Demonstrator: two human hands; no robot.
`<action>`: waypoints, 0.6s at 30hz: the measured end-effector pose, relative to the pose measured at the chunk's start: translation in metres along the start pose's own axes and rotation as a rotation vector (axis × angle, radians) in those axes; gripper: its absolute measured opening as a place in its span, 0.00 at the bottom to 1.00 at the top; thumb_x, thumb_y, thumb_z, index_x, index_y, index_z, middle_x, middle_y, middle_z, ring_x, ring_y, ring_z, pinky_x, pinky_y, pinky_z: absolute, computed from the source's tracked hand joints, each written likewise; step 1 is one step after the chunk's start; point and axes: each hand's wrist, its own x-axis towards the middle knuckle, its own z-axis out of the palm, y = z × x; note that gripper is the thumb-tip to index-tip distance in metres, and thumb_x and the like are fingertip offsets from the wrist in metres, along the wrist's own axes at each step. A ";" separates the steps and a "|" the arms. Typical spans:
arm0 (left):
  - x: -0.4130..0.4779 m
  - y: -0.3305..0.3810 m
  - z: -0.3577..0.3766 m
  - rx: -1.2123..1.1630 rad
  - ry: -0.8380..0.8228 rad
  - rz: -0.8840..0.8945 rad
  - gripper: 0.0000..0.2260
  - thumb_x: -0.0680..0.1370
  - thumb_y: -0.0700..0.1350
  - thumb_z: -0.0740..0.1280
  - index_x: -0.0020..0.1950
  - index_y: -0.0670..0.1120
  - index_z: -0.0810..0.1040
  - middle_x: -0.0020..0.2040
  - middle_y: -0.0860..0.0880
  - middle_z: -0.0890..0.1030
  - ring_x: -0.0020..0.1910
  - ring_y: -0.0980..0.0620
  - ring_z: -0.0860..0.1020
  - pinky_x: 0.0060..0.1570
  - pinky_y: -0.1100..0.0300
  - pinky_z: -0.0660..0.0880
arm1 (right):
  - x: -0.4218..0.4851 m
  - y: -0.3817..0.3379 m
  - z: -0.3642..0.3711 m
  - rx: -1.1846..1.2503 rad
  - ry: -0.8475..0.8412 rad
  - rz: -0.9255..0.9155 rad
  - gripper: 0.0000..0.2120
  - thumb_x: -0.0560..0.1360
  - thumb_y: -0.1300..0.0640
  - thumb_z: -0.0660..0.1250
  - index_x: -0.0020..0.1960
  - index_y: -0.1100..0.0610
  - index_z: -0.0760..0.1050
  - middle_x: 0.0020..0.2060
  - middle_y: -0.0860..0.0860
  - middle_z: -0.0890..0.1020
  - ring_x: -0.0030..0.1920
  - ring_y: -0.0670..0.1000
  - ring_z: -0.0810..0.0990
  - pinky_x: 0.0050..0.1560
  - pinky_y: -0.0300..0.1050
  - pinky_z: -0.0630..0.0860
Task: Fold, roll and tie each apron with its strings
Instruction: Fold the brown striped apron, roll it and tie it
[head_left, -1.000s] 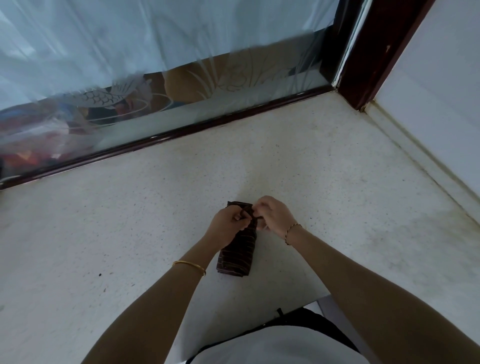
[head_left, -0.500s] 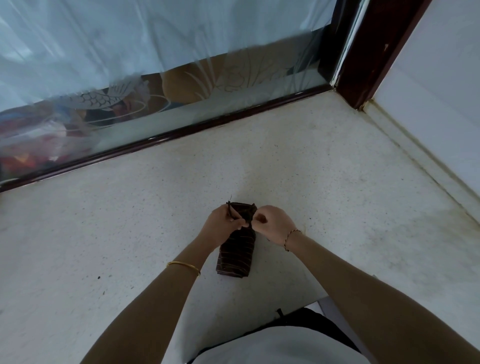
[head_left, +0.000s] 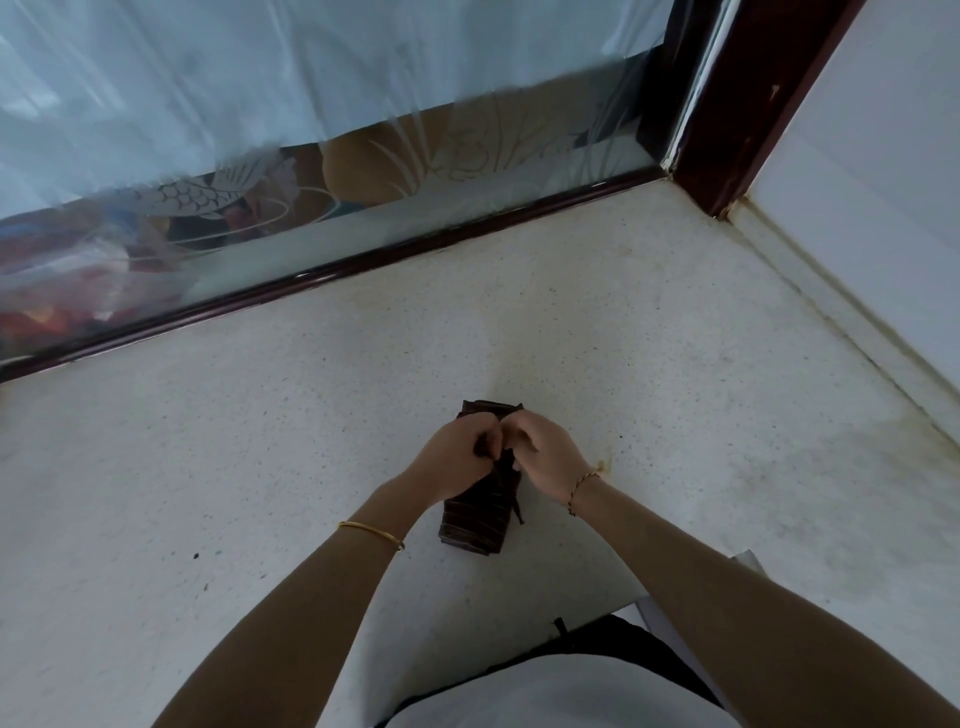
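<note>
- Rolled apron (head_left: 475, 522), dark with thin stripes, lies on the pale speckled counter (head_left: 260, 467), just in front of the person.
- Left hand (head_left: 457, 460) and right hand (head_left: 545, 457) meet over its far half, fingers curled, each pinching the dark string (head_left: 518, 514).
- Over the last second the hands have slid from the far end toward the middle, and a string tail now trails beside the roll.
- The knot is probably being drawn tight.
</note>
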 end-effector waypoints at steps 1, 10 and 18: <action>0.000 0.000 0.001 0.056 0.009 0.051 0.10 0.71 0.31 0.63 0.38 0.47 0.71 0.36 0.56 0.72 0.36 0.59 0.70 0.36 0.68 0.67 | 0.000 -0.001 0.000 0.003 -0.019 0.020 0.10 0.80 0.64 0.56 0.55 0.60 0.75 0.41 0.48 0.77 0.35 0.45 0.76 0.40 0.35 0.73; 0.004 -0.017 0.022 0.080 0.215 0.090 0.09 0.70 0.31 0.62 0.41 0.45 0.74 0.40 0.50 0.76 0.42 0.52 0.72 0.41 0.61 0.70 | 0.006 0.007 0.007 0.099 -0.099 0.221 0.10 0.80 0.64 0.59 0.55 0.64 0.78 0.41 0.55 0.82 0.30 0.45 0.77 0.34 0.31 0.73; 0.001 -0.026 0.021 0.063 0.271 0.043 0.10 0.72 0.37 0.68 0.45 0.49 0.70 0.46 0.52 0.71 0.43 0.56 0.69 0.42 0.70 0.66 | 0.010 0.005 0.009 0.113 -0.113 0.210 0.08 0.77 0.66 0.65 0.54 0.65 0.78 0.42 0.60 0.83 0.29 0.44 0.79 0.39 0.37 0.79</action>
